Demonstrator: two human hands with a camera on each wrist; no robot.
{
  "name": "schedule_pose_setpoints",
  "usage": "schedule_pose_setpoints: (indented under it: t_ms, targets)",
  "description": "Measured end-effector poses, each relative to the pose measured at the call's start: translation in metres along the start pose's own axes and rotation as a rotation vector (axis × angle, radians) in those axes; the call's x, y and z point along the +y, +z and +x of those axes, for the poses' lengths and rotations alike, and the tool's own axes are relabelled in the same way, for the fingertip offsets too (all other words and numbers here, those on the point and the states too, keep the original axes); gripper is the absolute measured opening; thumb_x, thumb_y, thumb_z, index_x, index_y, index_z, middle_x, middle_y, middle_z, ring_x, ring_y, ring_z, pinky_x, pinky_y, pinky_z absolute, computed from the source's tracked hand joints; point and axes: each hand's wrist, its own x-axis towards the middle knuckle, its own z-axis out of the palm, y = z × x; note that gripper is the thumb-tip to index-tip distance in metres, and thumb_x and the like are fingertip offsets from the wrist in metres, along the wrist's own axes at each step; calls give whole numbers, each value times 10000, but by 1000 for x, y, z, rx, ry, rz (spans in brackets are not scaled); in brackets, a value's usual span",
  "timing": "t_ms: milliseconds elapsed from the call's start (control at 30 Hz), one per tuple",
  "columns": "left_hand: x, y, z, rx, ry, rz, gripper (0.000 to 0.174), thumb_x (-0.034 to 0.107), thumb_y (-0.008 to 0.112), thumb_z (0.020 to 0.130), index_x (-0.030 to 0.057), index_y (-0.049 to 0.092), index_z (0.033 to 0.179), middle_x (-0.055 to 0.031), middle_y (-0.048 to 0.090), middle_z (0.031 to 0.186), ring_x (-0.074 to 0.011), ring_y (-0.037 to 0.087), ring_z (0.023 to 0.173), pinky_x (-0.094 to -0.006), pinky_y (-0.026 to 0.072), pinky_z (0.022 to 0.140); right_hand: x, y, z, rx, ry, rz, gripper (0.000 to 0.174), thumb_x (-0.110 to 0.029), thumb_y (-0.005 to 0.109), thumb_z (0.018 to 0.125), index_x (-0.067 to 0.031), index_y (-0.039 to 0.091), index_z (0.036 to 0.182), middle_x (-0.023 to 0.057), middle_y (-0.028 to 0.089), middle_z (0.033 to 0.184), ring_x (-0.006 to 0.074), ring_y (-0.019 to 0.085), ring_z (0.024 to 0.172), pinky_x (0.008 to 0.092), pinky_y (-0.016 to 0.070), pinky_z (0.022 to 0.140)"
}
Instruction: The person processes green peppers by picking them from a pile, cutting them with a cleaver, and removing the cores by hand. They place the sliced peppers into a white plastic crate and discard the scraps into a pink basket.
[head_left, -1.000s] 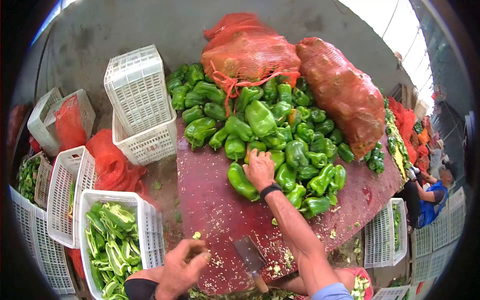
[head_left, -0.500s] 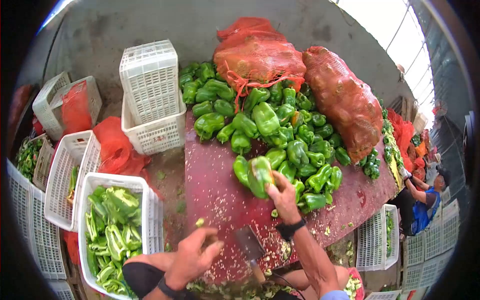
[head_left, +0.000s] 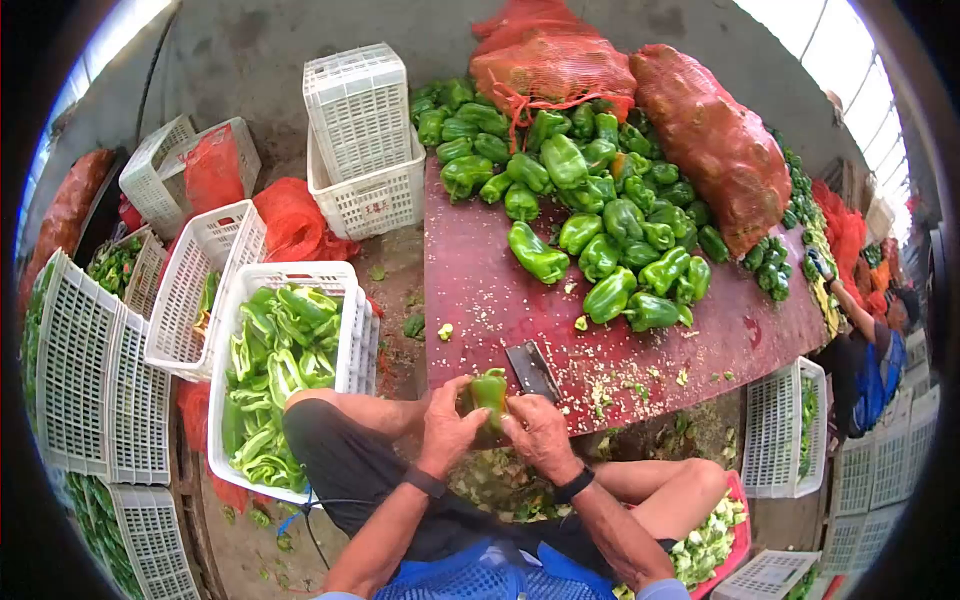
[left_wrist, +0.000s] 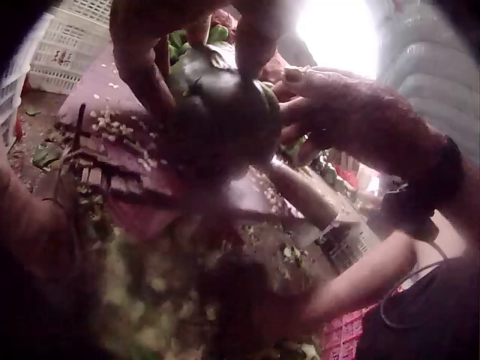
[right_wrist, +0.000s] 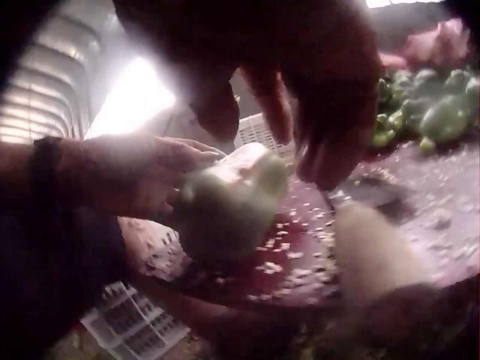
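In front of the lap, at the near edge of the red table (head_left: pixel 640 360), both hands hold a green bell pepper (head_left: pixel 489 398). My left hand (head_left: pixel 450 425) grips it from the left, its fingers around the pepper (left_wrist: pixel 214 112) in the left wrist view. On the other side, my right hand (head_left: pixel 545 435) has its thumb and fingertips at the pepper's right side. A cleaver (head_left: pixel 532 370) lies flat on the table just beyond the right hand. That hand hides its handle in the head view, but the wooden handle (right_wrist: pixel 375 251) shows in the right wrist view.
Whole bell peppers (head_left: pixel 620 220) are heaped at the table's far side, with red mesh sacks (head_left: pixel 710 140) behind. A white crate (head_left: pixel 225 420) of cut peppers stands left. More white crates (head_left: pixel 365 195) stand beyond it. Another person (head_left: pixel 870 370) sits at right.
The right hand picked a bell pepper from the heap and brought it back toward the lap. The left hand has moved to the pepper and now grips it. The head view has shifted.
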Motion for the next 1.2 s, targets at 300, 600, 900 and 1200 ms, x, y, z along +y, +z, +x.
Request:
schedule_pose_setpoints:
  t_ms: [300, 600, 900, 1200]
  targets:
    - [-3, 1, 0, -6, -18, -22, 554, 128, 811, 769, 94, 617, 1287, -126, 625, 1038, -252, 633, 971, -372, 536, 865, 47, 12, -25, 13, 137, -550, 282, -233, 734, 779, -26, 571, 884, 187, 594, 814, 391, 618, 834, 495, 521, 733]
    - [-13, 1, -5, -54, -230, -343, 616, 45, 812, 751, -15, 576, 1316, -90, 623, 1102, -166, 617, 974, -324, 547, 840, 3, -46, -14, 87, 390, -52, 230, -177, 624, 876, 29, 609, 976, 258, 663, 833, 393, 683, 780, 501, 524, 708]
    - [-22, -8, 9, -62, -438, -541, 514, 5, 726, 838, -30, 560, 1323, -77, 630, 1105, -149, 624, 937, -277, 546, 755, -33, -56, -48, -128, 376, 40, 312, -253, 659, 913, 29, 604, 1034, 220, 675, 867, 321, 685, 793, 449, 545, 732]
    - [-2, 32, 20, -106, -219, -308, 504, 98, 839, 758, -5, 620, 1200, -74, 669, 895, -148, 628, 803, -301, 538, 693, 6, -53, -68, -129, 431, 101, 252, -247, 627, 918, -4, 581, 968, 241, 635, 844, 368, 646, 761, 478, 508, 713]
